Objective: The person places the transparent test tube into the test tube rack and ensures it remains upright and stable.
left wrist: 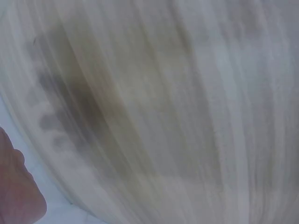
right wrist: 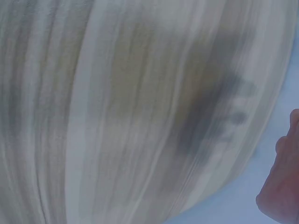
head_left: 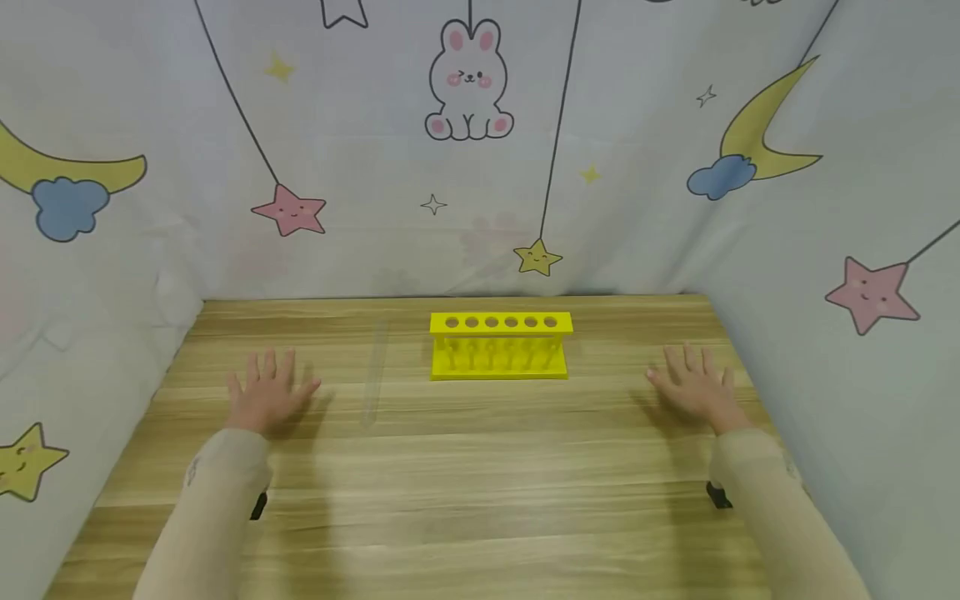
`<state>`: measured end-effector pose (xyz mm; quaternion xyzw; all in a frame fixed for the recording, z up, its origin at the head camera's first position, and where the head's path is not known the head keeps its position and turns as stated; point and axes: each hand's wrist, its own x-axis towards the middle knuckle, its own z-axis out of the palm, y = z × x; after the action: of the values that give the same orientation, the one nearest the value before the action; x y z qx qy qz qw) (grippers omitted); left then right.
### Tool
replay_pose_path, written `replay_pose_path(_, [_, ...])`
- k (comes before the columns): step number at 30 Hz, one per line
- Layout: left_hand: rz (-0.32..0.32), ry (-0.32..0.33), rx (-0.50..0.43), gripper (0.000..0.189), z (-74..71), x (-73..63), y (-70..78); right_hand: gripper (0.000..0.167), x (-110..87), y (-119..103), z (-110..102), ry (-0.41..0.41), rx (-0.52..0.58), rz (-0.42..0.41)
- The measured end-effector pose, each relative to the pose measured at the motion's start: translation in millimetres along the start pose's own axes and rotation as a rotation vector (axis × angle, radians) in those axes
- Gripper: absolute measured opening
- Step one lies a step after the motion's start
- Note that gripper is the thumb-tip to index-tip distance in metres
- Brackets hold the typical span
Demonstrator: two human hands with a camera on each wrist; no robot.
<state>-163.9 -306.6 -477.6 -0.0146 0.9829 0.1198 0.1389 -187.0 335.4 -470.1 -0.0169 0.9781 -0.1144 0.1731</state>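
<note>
My left hand [head_left: 268, 395] is over the left side of the wooden table, palm down, with its fingers spread and holding nothing. To its right lies a clear, thin tube [head_left: 375, 375], hard to see against the wood grain. A yellow test tube rack [head_left: 500, 375] stands upright at the back middle, with a row of several round holes along its top and pegs below. On the far right my right hand [head_left: 697, 389] is likewise spread and holds nothing. Each wrist view shows just part of a hand, the left [left wrist: 21, 186] and the right [right wrist: 282, 182], with its shadow on the wood.
The wooden table [head_left: 510, 500] has light and dark grain. Behind it and along both sides hangs a white curtain [head_left: 375, 150] printed with stars, moons and a rabbit. A dark strap [head_left: 718, 495] shows under the right sleeve, and another [head_left: 258, 506] under the left.
</note>
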Motion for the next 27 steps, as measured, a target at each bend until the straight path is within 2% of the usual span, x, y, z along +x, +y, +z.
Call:
replay_pose_path(6, [0.018,0.014,0.007,0.085,-9.2,2.4,7.9,0.081,4.7,-5,-5,0.012,-0.009,-0.009])
replay_pose_path(12, [0.034,0.047,0.0,0.087,-12.5,6.0,15.8,0.081,10.3,-13,-9,0.013,-0.019,-0.034])
replay_pose_path(22, [0.03,0.089,-0.029,0.088,-16.4,19.9,25.4,0.077,23.1,-33,-14,0.137,0.008,-0.087])
replay_pose_path(27, [0.051,0.158,-0.042,0.089,-11.0,25.2,27.3,0.076,28.8,-41,-12,0.19,0.069,-0.124])
